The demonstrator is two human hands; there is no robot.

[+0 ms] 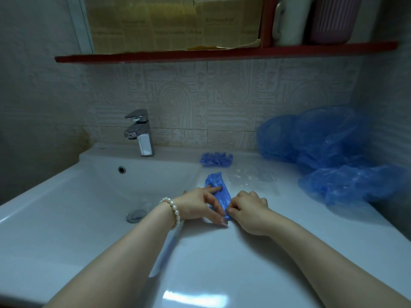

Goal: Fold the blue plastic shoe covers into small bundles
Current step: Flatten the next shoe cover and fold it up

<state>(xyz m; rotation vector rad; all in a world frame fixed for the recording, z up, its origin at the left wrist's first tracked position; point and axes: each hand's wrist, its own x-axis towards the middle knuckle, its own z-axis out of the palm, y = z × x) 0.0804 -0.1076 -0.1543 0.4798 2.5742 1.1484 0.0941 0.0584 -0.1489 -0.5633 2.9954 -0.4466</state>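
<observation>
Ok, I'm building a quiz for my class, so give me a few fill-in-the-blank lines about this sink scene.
1. Both hands work a blue shoe cover lying on the ____ beside the basin.
2. The left hand wears a ____ bracelet.
3. The unfolded pile lies to the ____ of the hands.
4. A finished bundle sits right of the ____.

Missing words: counter; pearl; right; faucet
</observation>
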